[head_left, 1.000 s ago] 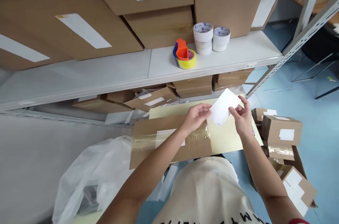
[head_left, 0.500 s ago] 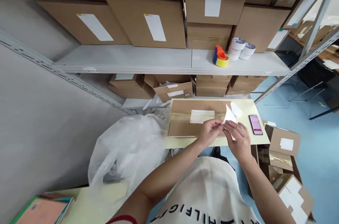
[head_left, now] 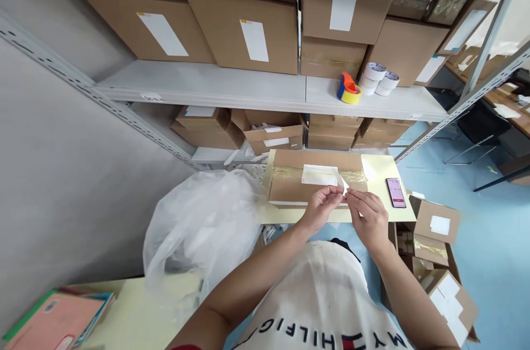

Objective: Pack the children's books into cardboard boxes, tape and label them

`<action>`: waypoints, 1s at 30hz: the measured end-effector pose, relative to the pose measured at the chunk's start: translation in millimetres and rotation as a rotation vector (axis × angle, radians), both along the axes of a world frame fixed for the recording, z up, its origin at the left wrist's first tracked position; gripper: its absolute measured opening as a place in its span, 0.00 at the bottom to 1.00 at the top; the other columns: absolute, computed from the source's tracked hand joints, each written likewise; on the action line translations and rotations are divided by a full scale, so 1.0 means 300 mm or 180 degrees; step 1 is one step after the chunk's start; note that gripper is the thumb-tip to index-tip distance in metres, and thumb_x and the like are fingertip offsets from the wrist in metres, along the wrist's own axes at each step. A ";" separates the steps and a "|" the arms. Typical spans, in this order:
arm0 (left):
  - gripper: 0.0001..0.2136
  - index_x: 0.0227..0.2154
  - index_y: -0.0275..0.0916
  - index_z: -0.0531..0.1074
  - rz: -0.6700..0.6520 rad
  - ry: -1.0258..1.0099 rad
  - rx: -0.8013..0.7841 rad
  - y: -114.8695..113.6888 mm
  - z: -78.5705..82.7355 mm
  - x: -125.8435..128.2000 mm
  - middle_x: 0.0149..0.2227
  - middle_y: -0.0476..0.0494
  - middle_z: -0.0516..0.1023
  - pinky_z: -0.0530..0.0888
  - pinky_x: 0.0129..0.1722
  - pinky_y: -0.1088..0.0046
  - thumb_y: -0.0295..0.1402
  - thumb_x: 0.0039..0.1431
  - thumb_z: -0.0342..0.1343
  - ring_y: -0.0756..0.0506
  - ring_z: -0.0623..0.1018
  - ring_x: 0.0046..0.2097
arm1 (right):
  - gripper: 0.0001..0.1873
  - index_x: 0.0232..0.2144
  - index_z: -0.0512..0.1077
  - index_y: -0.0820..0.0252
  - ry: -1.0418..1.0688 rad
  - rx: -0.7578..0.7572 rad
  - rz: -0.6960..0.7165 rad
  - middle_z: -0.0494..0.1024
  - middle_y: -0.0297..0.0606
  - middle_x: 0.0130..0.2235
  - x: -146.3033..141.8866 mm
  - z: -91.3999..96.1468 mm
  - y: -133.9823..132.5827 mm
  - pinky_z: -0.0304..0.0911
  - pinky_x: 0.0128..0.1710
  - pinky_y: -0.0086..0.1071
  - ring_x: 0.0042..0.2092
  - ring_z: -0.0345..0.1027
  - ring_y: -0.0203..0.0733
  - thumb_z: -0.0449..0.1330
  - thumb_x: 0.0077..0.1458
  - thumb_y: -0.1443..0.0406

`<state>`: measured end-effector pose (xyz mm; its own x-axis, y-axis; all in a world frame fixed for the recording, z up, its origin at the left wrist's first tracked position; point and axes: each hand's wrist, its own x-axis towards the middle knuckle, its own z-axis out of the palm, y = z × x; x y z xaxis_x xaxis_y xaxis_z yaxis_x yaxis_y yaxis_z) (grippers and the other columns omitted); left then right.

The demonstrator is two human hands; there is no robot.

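Note:
My left hand (head_left: 322,207) and my right hand (head_left: 366,217) meet over the near edge of a flat brown cardboard box (head_left: 290,184). Both pinch a small white label (head_left: 342,183) that stands up folded between their fingertips. The box lies on a pale yellow table (head_left: 381,165), is sealed with clear tape and carries a white sticker (head_left: 318,174) on top. A phone (head_left: 396,192) with a lit pink screen lies on the table to the right of my hands.
A crumpled clear plastic bag (head_left: 199,228) sits left of the box. The grey shelf (head_left: 248,90) behind holds many labelled cartons, a yellow tape dispenser (head_left: 348,90) and white tape rolls (head_left: 379,78). Small boxes (head_left: 436,226) are piled at the right on the blue floor.
The view pulled back and tilted up. The white label, held up flat a second ago, has come down to the box's near edge and is folded small between both hands.

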<state>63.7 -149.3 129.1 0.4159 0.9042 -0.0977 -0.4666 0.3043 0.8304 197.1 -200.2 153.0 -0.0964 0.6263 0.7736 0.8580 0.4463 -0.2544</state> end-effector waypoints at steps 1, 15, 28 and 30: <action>0.21 0.30 0.38 0.77 0.0000 -0.0003 -0.0011 -0.004 0.000 0.003 0.31 0.46 0.82 0.76 0.46 0.65 0.50 0.40 0.72 0.45 0.81 0.37 | 0.14 0.42 0.79 0.50 0.0005 -0.0007 0.0006 0.85 0.38 0.39 0.006 -0.001 0.001 0.73 0.40 0.39 0.39 0.80 0.43 0.58 0.61 0.73; 0.19 0.28 0.39 0.73 0.0323 0.0369 -0.0061 -0.040 0.006 0.157 0.29 0.48 0.79 0.76 0.47 0.65 0.49 0.44 0.69 0.46 0.80 0.36 | 0.13 0.40 0.79 0.51 0.0237 -0.0267 0.0345 0.85 0.38 0.39 0.171 -0.028 0.018 0.73 0.38 0.38 0.38 0.80 0.43 0.58 0.61 0.73; 0.22 0.30 0.38 0.74 0.0510 0.0413 -0.0012 -0.102 0.019 0.304 0.30 0.48 0.78 0.76 0.46 0.69 0.52 0.43 0.70 0.49 0.78 0.35 | 0.13 0.41 0.79 0.53 0.0227 -0.0247 0.0716 0.85 0.40 0.40 0.351 -0.049 0.017 0.72 0.38 0.37 0.39 0.80 0.43 0.59 0.61 0.73; 0.23 0.29 0.38 0.74 0.0583 0.0457 -0.0010 -0.111 0.018 0.325 0.29 0.48 0.78 0.76 0.46 0.69 0.52 0.43 0.70 0.50 0.77 0.35 | 0.13 0.42 0.79 0.53 0.0164 -0.0219 0.0708 0.85 0.39 0.40 0.369 -0.050 0.013 0.72 0.38 0.37 0.39 0.80 0.42 0.58 0.61 0.72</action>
